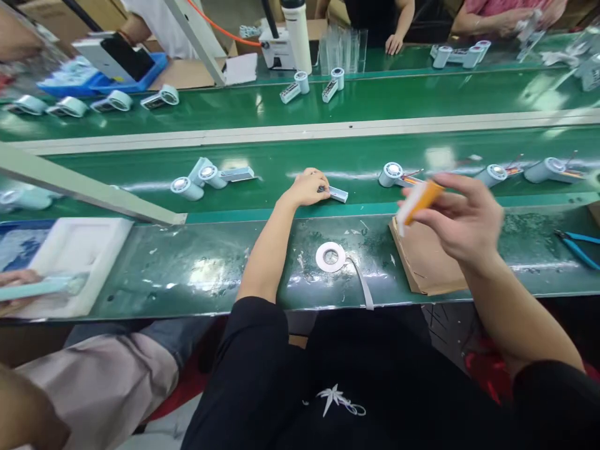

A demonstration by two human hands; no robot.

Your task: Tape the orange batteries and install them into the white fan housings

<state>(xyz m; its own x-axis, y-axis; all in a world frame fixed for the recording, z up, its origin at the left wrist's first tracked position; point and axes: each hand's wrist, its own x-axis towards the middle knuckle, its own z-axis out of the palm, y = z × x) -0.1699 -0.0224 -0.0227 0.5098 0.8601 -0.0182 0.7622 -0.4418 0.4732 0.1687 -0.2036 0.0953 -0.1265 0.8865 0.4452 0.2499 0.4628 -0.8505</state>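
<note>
Nearest the person, a roll of white tape (pixel 330 256) lies flat on the green bench (pixel 187 275), its loose end trailing toward the bench edge, between the two forearms and short of both hands. Beside it, under the right hand (pixel 462 219), lies a sheet of brown cardboard (pixel 424 262). The right hand is raised above this sheet, fingers closed around an orange-and-white cylindrical tool (pixel 419 201), blurred, whose exact kind cannot be told. Blue-handled cutters (pixel 577 245) lie to the right of that hand. Farther out, the left hand (pixel 309 186) rests on the conveyor belt (pixel 281 169), fingers curled over one end of a pale blue handheld-fan part (pixel 335 193), which lies on the belt under and just right of the fingers. More fan bodies (pixel 391 174) lie beyond and beside both hands. Across the belts, another person's hand (pixel 394 44) rests on the far bench.
</note>
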